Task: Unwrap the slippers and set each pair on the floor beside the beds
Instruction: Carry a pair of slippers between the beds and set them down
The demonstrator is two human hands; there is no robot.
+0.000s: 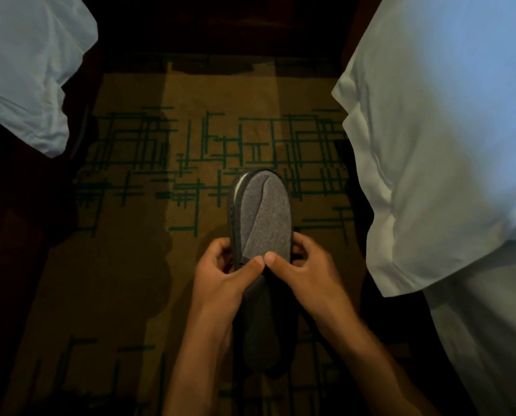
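Observation:
A pair of grey slippers [264,217] with dark edging is held sole to sole above the carpet between the two beds. A grey felt sole faces up, and a strip of white shows along its left edge. My left hand [225,274] grips the pair at its left side near the middle. My right hand [298,270] grips it at the right side. Both thumbs meet on top of the sole. The near half of the pair hangs in shadow between my forearms. I see no wrapper on it.
A brown carpet [136,265] with a green line pattern covers the floor between the beds. The white sheet of one bed [25,70] hangs at the upper left. Another bed's white sheet [446,145] fills the right side. Dark wooden furniture [220,25] stands at the far end.

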